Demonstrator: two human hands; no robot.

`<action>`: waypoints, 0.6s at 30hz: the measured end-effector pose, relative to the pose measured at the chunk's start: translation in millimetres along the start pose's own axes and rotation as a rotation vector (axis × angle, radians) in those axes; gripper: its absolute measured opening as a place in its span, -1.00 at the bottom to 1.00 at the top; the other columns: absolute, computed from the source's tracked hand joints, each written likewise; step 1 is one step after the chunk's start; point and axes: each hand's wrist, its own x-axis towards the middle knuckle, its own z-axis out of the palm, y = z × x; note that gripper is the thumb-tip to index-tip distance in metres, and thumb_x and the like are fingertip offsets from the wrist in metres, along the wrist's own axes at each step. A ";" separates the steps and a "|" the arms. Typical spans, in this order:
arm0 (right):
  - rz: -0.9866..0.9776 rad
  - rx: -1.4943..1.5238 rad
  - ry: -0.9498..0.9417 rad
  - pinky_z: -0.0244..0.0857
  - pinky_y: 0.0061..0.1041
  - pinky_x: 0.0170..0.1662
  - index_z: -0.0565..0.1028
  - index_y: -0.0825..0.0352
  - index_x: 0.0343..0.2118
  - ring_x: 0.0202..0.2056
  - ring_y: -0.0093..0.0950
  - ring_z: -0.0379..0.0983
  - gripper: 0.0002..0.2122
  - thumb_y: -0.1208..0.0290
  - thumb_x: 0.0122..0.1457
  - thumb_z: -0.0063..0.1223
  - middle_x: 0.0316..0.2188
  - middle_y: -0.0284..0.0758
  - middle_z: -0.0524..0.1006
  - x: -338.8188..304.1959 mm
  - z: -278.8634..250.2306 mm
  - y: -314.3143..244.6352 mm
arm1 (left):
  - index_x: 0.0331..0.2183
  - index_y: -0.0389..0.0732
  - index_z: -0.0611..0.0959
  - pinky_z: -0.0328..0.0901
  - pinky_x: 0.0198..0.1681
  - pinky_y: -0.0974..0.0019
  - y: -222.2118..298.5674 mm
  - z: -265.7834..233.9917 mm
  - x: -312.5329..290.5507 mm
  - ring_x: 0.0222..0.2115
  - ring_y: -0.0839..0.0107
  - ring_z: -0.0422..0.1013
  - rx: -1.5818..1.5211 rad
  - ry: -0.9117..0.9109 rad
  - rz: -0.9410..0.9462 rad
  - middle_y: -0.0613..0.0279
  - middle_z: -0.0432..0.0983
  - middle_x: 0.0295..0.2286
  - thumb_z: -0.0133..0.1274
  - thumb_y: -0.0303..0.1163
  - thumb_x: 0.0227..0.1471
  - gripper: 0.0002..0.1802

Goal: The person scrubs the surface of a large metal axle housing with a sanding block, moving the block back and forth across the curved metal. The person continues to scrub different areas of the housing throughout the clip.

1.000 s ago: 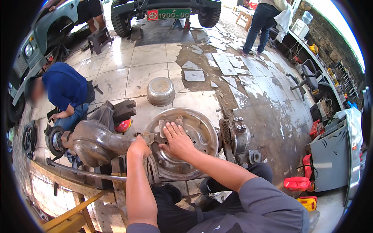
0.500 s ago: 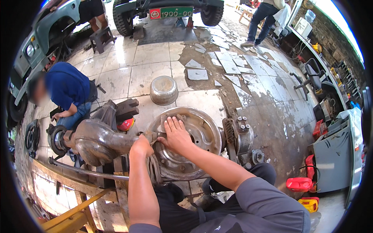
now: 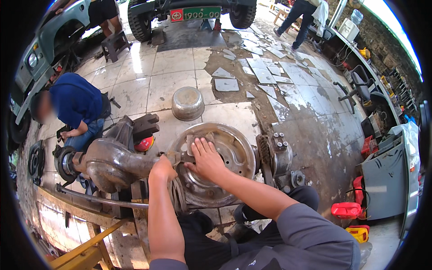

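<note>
A worn, bare-metal wheel rim (image 3: 238,139) lies flat in front of me, beside a heavy axle housing (image 3: 112,157) propped on supports. My right hand (image 3: 208,161) rests palm down over the rim's middle, fingers stretched out. Its fingertips reach a dull brownish flat patch (image 3: 191,146), which I cannot tell apart from a loose pad. My left hand (image 3: 163,171) is closed at the axle tube's end, by the rim's left edge. A small tan block-like piece (image 3: 173,156) shows just beyond its fingers; the grip itself is hidden.
A round metal basin (image 3: 187,103) stands beyond the rim. A brake or hub assembly (image 3: 280,153) sits on the right. To the left, a person in blue (image 3: 78,99) crouches. Broken tiles (image 3: 261,74) litter the floor. Red containers (image 3: 346,210) and a grey cabinet (image 3: 384,180) stand right.
My right hand has shifted slightly right and nearer to me across the rim. The tan piece by my left hand sits a little farther left. The far person has taken a step.
</note>
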 end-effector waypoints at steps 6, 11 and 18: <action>0.060 0.008 0.042 -0.17 -0.11 0.39 0.14 0.52 0.29 0.38 -0.07 -0.06 -0.18 -0.24 0.28 -0.26 0.34 0.05 0.09 18.8 6.0 -1.5 | 0.15 -0.50 0.25 0.33 0.12 0.12 14.2 -10.3 -11.0 0.07 -0.03 0.41 0.043 -0.051 -0.007 -0.28 0.45 0.01 0.20 -0.48 -0.15 -0.17; -0.003 -0.020 0.038 -0.15 -0.10 0.38 0.15 0.52 0.28 0.37 -0.04 -0.03 -0.19 -0.22 0.28 -0.23 0.33 0.06 0.11 -4.6 4.7 -0.1 | 0.14 -0.49 0.25 0.34 0.10 0.08 9.3 -5.3 -13.1 0.03 -0.07 0.43 0.037 -0.015 0.012 -0.32 0.47 -0.03 0.14 -0.50 -0.12 -0.23; 0.056 0.008 0.097 -0.15 -0.09 0.37 0.17 0.53 0.27 0.36 -0.03 -0.01 -0.21 -0.18 0.27 -0.17 0.32 0.08 0.12 17.6 7.5 -4.6 | 0.13 -0.48 0.26 0.33 0.11 0.07 9.6 -2.2 -6.9 0.03 -0.07 0.44 0.052 -0.020 -0.007 -0.31 0.48 -0.03 0.11 -0.48 -0.07 -0.27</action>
